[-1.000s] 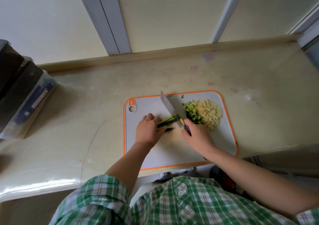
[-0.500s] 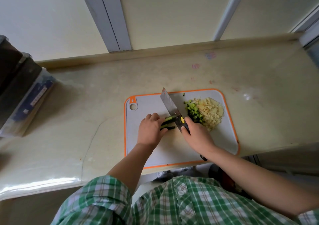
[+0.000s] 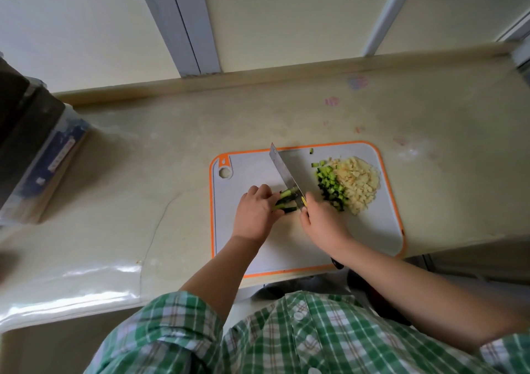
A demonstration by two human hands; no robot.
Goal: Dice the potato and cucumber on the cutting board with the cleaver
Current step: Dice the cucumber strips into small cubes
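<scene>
Both hands are seen at the middle of the frame, over the orange-rimmed cutting board (image 3: 381, 230). A bundle of cucumber strips (image 3: 286, 198) is held down on the board by the left hand (image 3: 253, 216), its fingers curled over them. The handle of the cleaver (image 3: 282, 170) is gripped by the right hand (image 3: 322, 224); the blade is set across the right end of the strips, with its tip pointed toward the top of the frame. Right of the blade, diced cucumber (image 3: 329, 185) is heaped against a larger pile of diced potato (image 3: 358, 185). One stray green piece (image 3: 311, 151) is found near the board's upper edge. The board is laid on a pale countertop (image 3: 143, 173), and a dark container (image 3: 28, 144) is seen at the left edge of the frame.
</scene>
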